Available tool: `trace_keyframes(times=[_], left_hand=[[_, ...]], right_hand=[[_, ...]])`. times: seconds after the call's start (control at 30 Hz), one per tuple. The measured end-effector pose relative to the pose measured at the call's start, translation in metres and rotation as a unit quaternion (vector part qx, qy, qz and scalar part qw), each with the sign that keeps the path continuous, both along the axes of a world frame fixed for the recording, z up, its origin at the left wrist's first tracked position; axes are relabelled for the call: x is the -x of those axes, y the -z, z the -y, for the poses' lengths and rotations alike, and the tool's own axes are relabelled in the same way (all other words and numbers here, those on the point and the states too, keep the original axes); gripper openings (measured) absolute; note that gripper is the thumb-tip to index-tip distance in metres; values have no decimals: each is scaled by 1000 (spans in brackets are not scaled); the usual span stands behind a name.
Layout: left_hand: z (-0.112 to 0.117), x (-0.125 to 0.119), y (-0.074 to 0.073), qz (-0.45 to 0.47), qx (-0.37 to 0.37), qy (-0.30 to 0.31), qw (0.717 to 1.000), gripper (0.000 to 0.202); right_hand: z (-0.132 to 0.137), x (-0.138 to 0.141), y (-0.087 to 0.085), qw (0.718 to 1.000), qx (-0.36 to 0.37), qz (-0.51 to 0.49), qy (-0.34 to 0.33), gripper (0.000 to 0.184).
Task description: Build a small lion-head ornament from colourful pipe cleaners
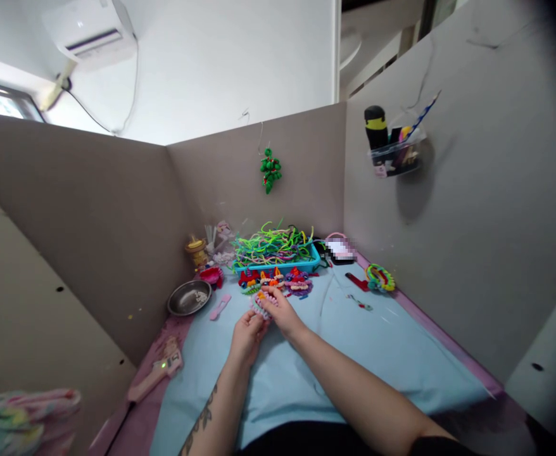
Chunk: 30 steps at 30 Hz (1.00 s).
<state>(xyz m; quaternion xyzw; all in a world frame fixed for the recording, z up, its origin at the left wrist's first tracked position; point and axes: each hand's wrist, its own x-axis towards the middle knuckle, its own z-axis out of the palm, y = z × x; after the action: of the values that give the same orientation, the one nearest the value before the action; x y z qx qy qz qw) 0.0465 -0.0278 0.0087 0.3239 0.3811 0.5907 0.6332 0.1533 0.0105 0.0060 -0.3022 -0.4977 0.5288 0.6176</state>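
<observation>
A small pink and lilac craft piece of twisted pipe cleaners [258, 305], with a bit of orange on it, is in both hands above the pale blue cloth. My left hand [247, 334] is closed on its lower left edge, fingers pinched together. From the upper right, my right hand [282, 311] grips the same piece, with fingers over its top. Just beyond lie several finished-looking colourful pipe-cleaner figures, among them a purple and red one [299, 282] and an orange one [271, 278]. My fingers hide part of the held piece.
A blue tray [278, 268] heaped with loose pipe cleaners stands behind. To the left are a metal bowl [189, 297] with small white bits, a pink clip-like piece [220, 307] and a pink glue gun [157, 375]. A phone [341, 248] and pipe-cleaner rings [380, 278] lie right.
</observation>
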Motion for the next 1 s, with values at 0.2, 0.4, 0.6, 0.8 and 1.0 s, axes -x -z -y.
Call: trace_keyframes(times=[0.2,0.4,0.6,0.8,1.0], left_hand=[[-1,-1,-1,48,18,8,999,28],[1,-3,1,-8,-35,12,999,39],[2,-7,4,-126,-29,-16,991,36],[4,-7,2,-89,-19,16,996,33],[4,-6,1,-11,7,44,999,24]], right_hand=[[-2,7,5,999,17,-29,22,38],[-4,8,0,990,73,-118,17,38],[-6,9,4,991,73,-108,33,38],[-6,10,10,995,50,-78,39,39],[-4,10,12,997,30,-58,52,40]])
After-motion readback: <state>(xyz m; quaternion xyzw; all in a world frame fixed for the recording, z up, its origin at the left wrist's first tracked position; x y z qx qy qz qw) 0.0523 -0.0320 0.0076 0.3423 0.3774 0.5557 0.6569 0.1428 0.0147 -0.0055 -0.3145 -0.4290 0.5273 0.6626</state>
